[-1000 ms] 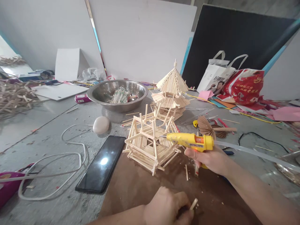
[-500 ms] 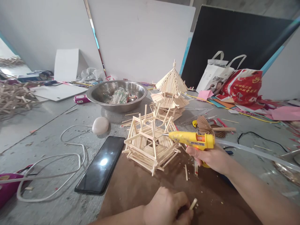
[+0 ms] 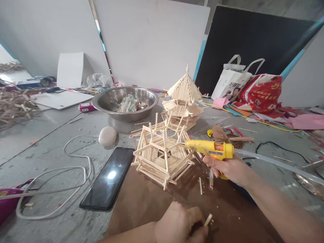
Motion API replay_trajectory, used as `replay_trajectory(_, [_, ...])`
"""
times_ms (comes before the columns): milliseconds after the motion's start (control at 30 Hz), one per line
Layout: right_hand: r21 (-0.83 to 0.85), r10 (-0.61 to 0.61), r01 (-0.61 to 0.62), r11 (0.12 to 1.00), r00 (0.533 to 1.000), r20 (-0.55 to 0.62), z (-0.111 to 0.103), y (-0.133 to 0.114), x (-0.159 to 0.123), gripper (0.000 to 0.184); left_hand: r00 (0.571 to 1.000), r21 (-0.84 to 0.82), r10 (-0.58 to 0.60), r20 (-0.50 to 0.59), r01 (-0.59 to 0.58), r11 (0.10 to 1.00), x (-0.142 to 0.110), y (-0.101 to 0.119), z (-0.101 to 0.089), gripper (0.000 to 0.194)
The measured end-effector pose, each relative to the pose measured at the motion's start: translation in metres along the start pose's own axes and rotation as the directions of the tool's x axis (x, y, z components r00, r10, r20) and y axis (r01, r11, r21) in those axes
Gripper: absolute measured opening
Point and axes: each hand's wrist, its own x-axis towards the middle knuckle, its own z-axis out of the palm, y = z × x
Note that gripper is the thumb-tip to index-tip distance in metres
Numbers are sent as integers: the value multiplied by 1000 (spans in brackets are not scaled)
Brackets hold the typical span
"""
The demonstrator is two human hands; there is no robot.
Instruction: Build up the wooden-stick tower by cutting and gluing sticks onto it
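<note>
My right hand is wrapped round the handle of a yellow hot glue gun, its nozzle pointing left at a hexagonal frame of wooden sticks. A clear glue stick runs out of the gun's back end. Low in the view, my left hand is closed, with the end of a short wooden stick poking out by its fingertips. Both hands are over a brown board, on which the hexagonal frame stands. Behind that frame rises a tiered stick pavilion with a pointed roof.
A black phone lies left of the frame, beside a white rounded object and a looped white cable. Farther back are a metal basin holding wrapped sticks, and a red bag. Loose sticks lie at left.
The glue gun in my right hand has shifted slightly right, away from the stick frame. My left hand stays in place with its short stick.
</note>
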Motion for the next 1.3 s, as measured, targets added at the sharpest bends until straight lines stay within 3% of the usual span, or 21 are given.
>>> replay_trajectory(467, [-20,2,-3,1000,999,-32,0,-5,-1,44,999,-10,35,-38,-36,999,-1,-4,4,3])
replay_trajectory(900, [-11,-6,6,1000,1000,-18,-9,-2,-4,44,1000,-16,-10,1,10,1000,0,1,0,6])
replay_trajectory(1000, [118,-47,53,992,997,-55,-22,3,-4,43,999,-21,-29,17,30,999,1,2,-1,6])
replay_trajectory(1100, [248,-54,99,964,982,-180,-46,11,5,46,998,-35,-45,31,47,998,1,4,-4,7])
replay_trajectory(1167, [304,45,54,951,951,-307,-65,22,18,47,998,-49,-51,24,52,997,1,4,-5,8])
replay_trajectory(1300, [444,282,-90,891,877,-390,-94,59,51,40,999,-95,-47,25,49,994,1,1,-4,8])
